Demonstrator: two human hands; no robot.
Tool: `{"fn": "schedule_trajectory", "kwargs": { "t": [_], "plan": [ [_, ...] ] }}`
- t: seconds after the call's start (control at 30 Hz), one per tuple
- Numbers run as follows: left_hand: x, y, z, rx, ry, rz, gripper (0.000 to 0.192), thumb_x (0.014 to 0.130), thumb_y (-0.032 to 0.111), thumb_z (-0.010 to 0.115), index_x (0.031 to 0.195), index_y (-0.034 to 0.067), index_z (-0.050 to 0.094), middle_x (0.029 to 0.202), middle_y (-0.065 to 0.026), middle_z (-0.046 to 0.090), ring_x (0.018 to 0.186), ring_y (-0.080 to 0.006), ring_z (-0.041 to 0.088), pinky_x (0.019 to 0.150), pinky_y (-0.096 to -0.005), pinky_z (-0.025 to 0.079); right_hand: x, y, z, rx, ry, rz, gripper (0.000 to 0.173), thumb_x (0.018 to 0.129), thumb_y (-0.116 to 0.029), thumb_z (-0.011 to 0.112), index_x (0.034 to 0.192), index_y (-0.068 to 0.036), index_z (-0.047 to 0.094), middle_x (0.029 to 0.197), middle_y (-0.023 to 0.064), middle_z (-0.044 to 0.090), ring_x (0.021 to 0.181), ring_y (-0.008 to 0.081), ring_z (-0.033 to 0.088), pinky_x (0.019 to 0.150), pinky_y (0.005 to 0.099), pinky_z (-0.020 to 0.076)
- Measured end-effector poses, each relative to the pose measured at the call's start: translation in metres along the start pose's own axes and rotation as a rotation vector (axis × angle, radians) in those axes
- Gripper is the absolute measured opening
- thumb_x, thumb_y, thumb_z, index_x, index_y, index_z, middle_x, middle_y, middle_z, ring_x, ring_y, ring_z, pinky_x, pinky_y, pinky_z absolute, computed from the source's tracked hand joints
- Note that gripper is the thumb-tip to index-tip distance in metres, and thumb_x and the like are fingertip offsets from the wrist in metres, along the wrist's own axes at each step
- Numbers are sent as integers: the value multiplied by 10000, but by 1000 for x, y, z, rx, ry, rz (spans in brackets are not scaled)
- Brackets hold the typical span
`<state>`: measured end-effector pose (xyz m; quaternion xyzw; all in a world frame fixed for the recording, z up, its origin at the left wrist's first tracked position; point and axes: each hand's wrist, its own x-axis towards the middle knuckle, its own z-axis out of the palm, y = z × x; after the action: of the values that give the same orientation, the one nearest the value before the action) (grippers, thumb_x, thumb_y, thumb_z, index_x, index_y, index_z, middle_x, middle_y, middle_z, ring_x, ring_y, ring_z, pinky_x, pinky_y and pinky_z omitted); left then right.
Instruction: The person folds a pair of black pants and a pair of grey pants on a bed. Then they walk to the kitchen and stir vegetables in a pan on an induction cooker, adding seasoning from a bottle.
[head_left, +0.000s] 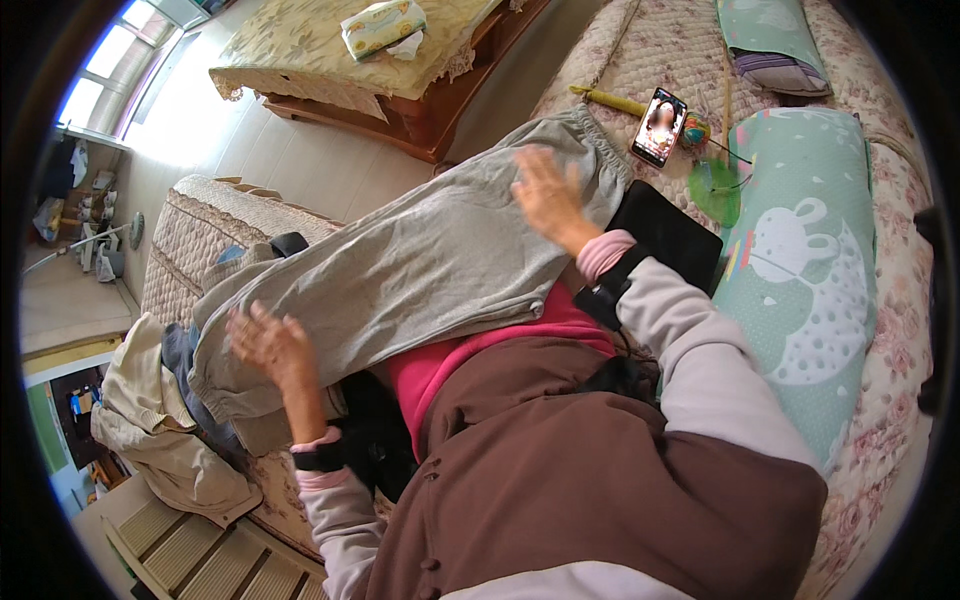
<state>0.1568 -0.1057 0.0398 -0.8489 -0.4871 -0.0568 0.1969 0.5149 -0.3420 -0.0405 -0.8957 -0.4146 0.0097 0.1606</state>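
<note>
Grey sweatpants (405, 255) lie across my lap and the seat, the elastic waistband at the upper right and the cuffed end at the lower left. My right hand (549, 196), fingers spread and slightly blurred, is over the upper part near the waistband. Over the lower left part is my left hand (274, 349), its fingers also apart. Neither hand grips the fabric; whether the palms touch it I cannot tell. A black flat item (667, 232) lies beside the waistband, partly under it.
A lit smartphone (660, 127), a yarn ball (695, 130) and a green fly swatter (714, 191) lie right of the waistband. A green patterned pillow (802, 285) is at the right. More clothes (169, 442) lie at the left. A cloth-covered table (300, 56) holds a tissue pack (382, 28).
</note>
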Motion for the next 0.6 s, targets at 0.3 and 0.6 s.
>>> {"fn": "schedule_trajectory", "kwargs": {
  "t": [0.3, 0.6],
  "plan": [
    [-14, 168, 34, -560, -195, 566, 614, 916, 377, 522, 1460, 117, 405, 1557, -112, 325, 1457, -307, 244, 1177, -466, 177, -19, -25, 20, 136, -370, -584, 473, 1022, -456, 364, 1476, -324, 393, 1600, 13, 263, 1499, 252, 151, 1150, 663, 70],
    [2, 154, 60, -664, -215, 468, 584, 943, 337, 502, 1454, 79, 392, 1544, -152, 333, 1445, -324, 269, 1169, -465, 204, 17, 53, 30, -223, 34, -165, 501, 990, -408, 447, 1482, -345, 371, 1577, 44, 281, 1478, 276, 185, 1172, 579, 91]
  ]
}}
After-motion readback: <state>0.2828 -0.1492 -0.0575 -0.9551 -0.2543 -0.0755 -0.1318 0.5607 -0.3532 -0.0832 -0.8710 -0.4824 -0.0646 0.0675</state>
